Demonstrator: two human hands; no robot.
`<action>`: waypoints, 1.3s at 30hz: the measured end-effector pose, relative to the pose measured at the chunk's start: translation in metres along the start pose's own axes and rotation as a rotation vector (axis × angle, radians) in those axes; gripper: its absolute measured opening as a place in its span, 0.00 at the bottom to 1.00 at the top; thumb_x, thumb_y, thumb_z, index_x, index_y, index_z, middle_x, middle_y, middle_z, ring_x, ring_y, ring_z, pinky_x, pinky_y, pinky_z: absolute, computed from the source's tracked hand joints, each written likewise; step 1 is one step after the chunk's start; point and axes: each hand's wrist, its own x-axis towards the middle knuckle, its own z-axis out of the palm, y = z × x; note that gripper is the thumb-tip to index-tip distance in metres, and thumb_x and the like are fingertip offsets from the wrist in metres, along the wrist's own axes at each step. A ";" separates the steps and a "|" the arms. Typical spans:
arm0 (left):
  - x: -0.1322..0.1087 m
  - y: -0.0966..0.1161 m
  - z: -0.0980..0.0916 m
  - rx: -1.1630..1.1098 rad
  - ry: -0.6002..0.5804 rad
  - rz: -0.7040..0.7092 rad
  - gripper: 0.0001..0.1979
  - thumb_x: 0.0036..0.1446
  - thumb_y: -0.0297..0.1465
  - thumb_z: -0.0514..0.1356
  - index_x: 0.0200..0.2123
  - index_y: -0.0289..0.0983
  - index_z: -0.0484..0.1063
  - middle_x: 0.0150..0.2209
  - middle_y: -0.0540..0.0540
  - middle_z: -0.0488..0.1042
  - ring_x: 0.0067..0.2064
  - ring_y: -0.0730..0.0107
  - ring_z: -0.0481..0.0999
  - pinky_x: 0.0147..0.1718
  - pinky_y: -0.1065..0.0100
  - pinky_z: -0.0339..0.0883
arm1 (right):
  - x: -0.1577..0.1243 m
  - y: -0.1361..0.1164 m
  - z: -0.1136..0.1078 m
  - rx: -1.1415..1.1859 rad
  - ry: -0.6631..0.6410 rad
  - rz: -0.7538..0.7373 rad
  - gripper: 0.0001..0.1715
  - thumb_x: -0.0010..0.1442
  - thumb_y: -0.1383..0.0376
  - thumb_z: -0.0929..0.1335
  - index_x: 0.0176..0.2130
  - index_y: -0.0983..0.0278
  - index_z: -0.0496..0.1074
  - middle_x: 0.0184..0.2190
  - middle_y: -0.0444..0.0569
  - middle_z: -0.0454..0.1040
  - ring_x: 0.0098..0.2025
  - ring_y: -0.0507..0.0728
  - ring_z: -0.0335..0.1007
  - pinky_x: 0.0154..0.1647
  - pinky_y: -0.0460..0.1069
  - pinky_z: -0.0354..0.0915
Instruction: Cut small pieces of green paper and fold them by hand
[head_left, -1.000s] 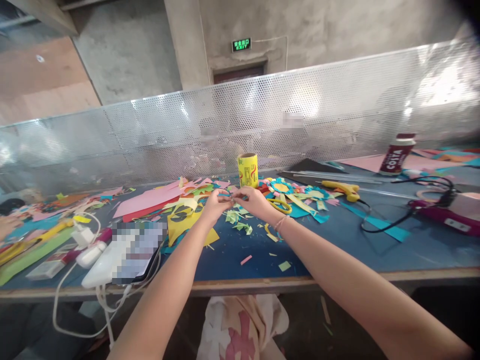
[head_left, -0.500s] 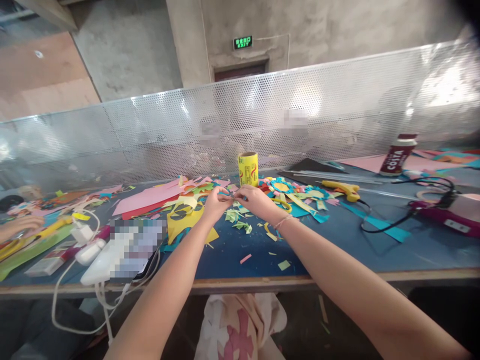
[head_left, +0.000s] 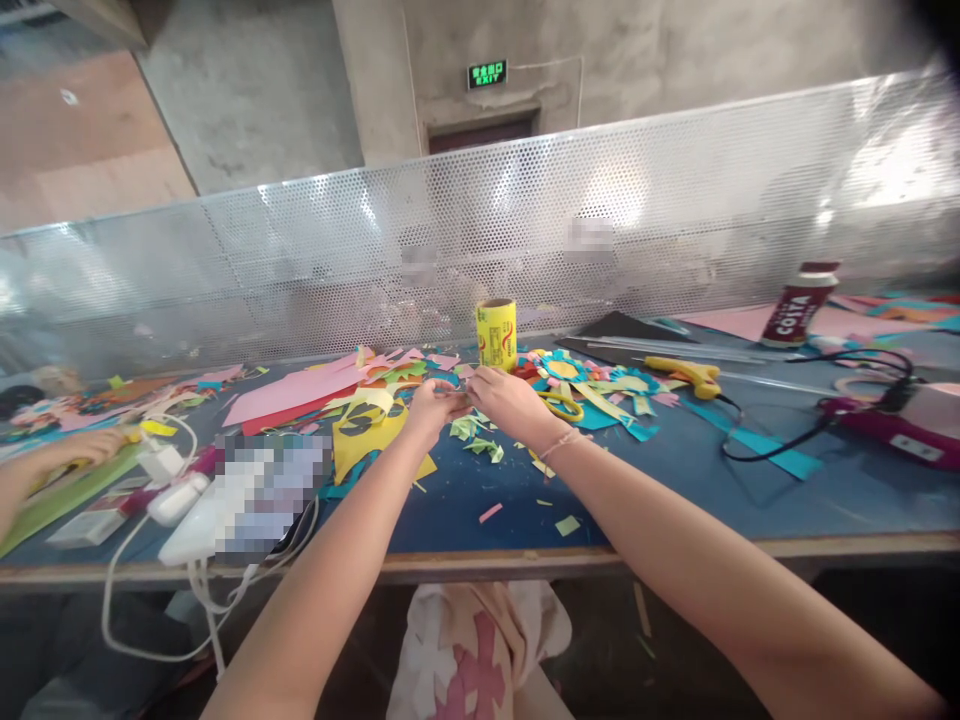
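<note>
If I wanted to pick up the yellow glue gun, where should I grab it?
I'd take the yellow glue gun by its handle, at the end where the black cord joins, reaching from the near right side. It lies with its thin tip pointing left, away from that end; the tip could be hot, so avoid it.

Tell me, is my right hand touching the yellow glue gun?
Apart. The head view plainly shows cut paper pieces lying between the right hand and the yellow glue gun.

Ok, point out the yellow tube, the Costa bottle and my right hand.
Yellow tube (head_left: 496, 336), head view, on its printed side.
Costa bottle (head_left: 796, 309), head view, on its label.
Right hand (head_left: 513, 403), head view, on its back.
</note>
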 end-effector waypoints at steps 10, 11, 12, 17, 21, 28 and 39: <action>0.008 -0.008 -0.005 0.212 0.025 0.150 0.15 0.39 0.20 0.61 0.29 0.38 0.59 0.20 0.52 0.71 0.23 0.71 0.72 0.30 0.65 0.68 | 0.001 -0.005 0.008 -0.021 -0.033 0.078 0.11 0.60 0.74 0.58 0.38 0.68 0.66 0.40 0.55 0.67 0.44 0.57 0.64 0.39 0.48 0.64; 0.009 -0.009 -0.007 0.282 0.016 0.185 0.14 0.38 0.20 0.61 0.28 0.38 0.59 0.20 0.52 0.71 0.23 0.71 0.72 0.30 0.65 0.68 | 0.001 -0.005 0.009 -0.012 -0.041 0.082 0.11 0.60 0.74 0.58 0.38 0.68 0.66 0.40 0.55 0.67 0.44 0.57 0.64 0.39 0.47 0.63; 0.010 -0.010 -0.008 0.354 0.011 0.219 0.14 0.38 0.20 0.60 0.28 0.38 0.59 0.21 0.52 0.72 0.24 0.70 0.72 0.29 0.66 0.67 | 0.001 -0.004 0.010 -0.004 -0.050 0.085 0.11 0.60 0.73 0.58 0.38 0.69 0.66 0.40 0.55 0.67 0.44 0.57 0.65 0.38 0.47 0.63; 0.007 -0.010 -0.008 0.622 0.005 0.334 0.10 0.40 0.23 0.59 0.26 0.39 0.61 0.22 0.50 0.73 0.27 0.68 0.73 0.28 0.69 0.64 | 0.000 -0.007 0.008 -0.010 -0.070 0.106 0.10 0.60 0.72 0.58 0.39 0.70 0.66 0.40 0.57 0.68 0.41 0.57 0.67 0.35 0.47 0.64; 0.005 -0.009 -0.005 0.633 0.030 0.295 0.10 0.39 0.22 0.59 0.26 0.39 0.61 0.22 0.50 0.72 0.26 0.68 0.73 0.27 0.69 0.64 | -0.001 -0.009 0.007 -0.015 -0.089 0.133 0.10 0.60 0.72 0.59 0.40 0.70 0.65 0.38 0.57 0.69 0.38 0.58 0.68 0.33 0.47 0.64; 0.008 -0.014 -0.004 0.368 0.023 0.114 0.13 0.38 0.21 0.62 0.26 0.38 0.60 0.20 0.52 0.70 0.22 0.71 0.72 0.28 0.66 0.68 | 0.000 -0.013 0.006 -0.037 -0.123 0.133 0.11 0.59 0.75 0.58 0.40 0.71 0.65 0.37 0.58 0.69 0.39 0.58 0.69 0.34 0.47 0.65; 0.002 -0.009 0.000 0.044 0.104 -0.008 0.16 0.37 0.21 0.63 0.26 0.37 0.58 0.18 0.55 0.66 0.23 0.74 0.72 0.30 0.68 0.69 | 0.003 -0.026 0.005 -0.090 -0.162 0.115 0.13 0.58 0.76 0.57 0.42 0.72 0.64 0.39 0.60 0.69 0.43 0.59 0.68 0.38 0.48 0.65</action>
